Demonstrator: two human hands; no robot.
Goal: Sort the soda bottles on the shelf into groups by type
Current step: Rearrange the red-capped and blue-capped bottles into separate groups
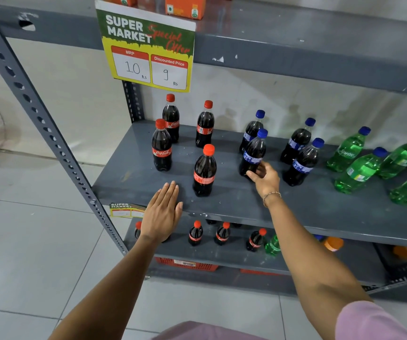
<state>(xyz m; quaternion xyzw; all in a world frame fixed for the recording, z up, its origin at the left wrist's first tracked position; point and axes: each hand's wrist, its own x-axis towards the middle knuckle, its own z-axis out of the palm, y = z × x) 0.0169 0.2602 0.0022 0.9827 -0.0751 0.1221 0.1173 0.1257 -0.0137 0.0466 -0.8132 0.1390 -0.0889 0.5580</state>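
On the grey shelf (246, 204), the right hand (265, 177) curls loosely around the base of a blue-capped cola bottle (253, 153), fingers partly closed on it, probably to nudge it toward its three blue-capped mates just right of it. Four red-capped bottles (204, 171) stand left of that bottle; green bottles (359, 171) sit far right. The left hand (163, 214) lies flat and empty on the shelf edge, likely for balance.

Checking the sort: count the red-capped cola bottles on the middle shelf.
4: back left, back right, front left, front right. None seem hidden.
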